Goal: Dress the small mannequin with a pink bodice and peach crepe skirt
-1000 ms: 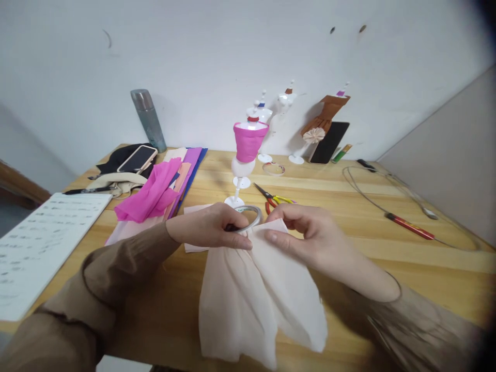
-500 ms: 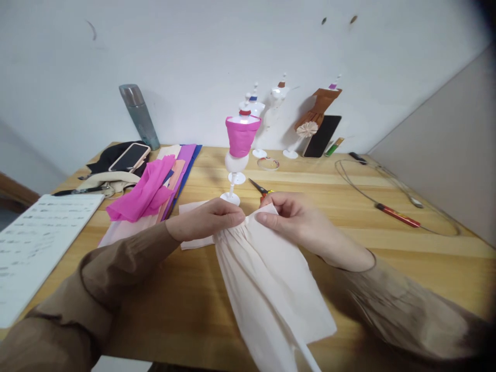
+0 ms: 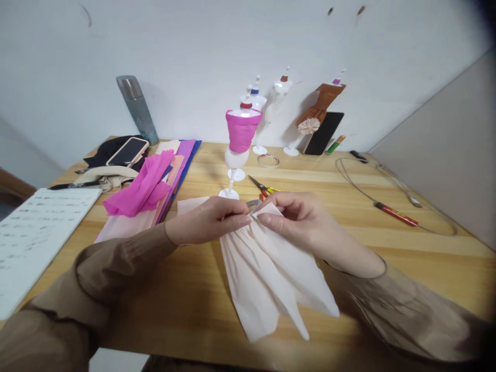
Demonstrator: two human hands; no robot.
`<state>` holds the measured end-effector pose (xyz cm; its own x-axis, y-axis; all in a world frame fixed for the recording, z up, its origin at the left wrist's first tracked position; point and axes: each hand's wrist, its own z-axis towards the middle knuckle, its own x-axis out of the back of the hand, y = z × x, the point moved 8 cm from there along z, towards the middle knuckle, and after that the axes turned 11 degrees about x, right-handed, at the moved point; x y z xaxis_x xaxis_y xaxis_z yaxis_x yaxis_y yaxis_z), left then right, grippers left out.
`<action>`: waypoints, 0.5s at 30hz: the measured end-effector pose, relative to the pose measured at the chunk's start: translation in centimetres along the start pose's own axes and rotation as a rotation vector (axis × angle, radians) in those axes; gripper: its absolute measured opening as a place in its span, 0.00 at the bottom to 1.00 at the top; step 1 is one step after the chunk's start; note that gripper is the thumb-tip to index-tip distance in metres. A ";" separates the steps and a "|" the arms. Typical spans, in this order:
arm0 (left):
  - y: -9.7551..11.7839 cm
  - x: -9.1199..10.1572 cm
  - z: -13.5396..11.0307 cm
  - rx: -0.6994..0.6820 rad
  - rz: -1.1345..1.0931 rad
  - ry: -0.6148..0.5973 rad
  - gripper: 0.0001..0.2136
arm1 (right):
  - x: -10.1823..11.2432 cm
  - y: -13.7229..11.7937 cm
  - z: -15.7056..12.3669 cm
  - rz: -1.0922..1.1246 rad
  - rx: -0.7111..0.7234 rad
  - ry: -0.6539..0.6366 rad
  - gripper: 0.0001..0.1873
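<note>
Both my hands pinch the gathered top edge of a cream tissue-paper sheet (image 3: 267, 274) that fans out toward me over the wooden table (image 3: 387, 248). My left hand (image 3: 209, 219) is closed on the pleats from the left, and my right hand (image 3: 298, 219) pinches them from the right, fingertips almost touching. A bit of a tape roll (image 3: 252, 203) peeks out behind my fingers. Just beyond stands a small white mannequin (image 3: 238, 150) wrapped in a pink paper bodice. Scissors (image 3: 262, 187) with red and yellow handles lie to its right.
Pink, purple and blue paper sheets (image 3: 155, 181) lie at left, by a phone (image 3: 127, 151) on a dark bag, a printed sheet (image 3: 34, 232) and a flask (image 3: 135, 106). More mannequins (image 3: 313, 116), a dark phone (image 3: 323, 133), a tape ring (image 3: 268, 160) and a wire loop with red tool (image 3: 395, 213) lie further back.
My hands have drawn closer together, bunching the cream paper's top edge tighter. The tape roll seen in my left hand a second ago is now mostly hidden behind my fingers.
</note>
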<state>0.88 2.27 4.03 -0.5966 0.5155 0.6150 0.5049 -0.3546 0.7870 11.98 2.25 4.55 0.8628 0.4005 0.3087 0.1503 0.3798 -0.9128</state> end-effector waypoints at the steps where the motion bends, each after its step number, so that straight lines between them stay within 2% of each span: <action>1: 0.3 0.1 -0.1 -0.018 0.021 0.008 0.14 | -0.1 -0.2 0.0 -0.001 0.019 -0.004 0.12; 6: 1.3 0.1 -0.5 -0.087 0.061 0.012 0.13 | -0.2 -1.1 -0.3 0.028 0.100 -0.008 0.09; 11: 1.2 0.3 -0.6 -0.062 0.065 0.028 0.13 | 0.4 -0.8 -0.5 0.006 0.076 0.055 0.11; 15: 1.2 0.2 -0.6 -0.052 0.079 0.018 0.14 | 0.3 -1.1 -0.7 -0.035 0.103 0.043 0.10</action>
<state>0.97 1.46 5.16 -0.5676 0.4701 0.6759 0.5181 -0.4341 0.7370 12.43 1.41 5.43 0.8780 0.3503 0.3261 0.1322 0.4774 -0.8687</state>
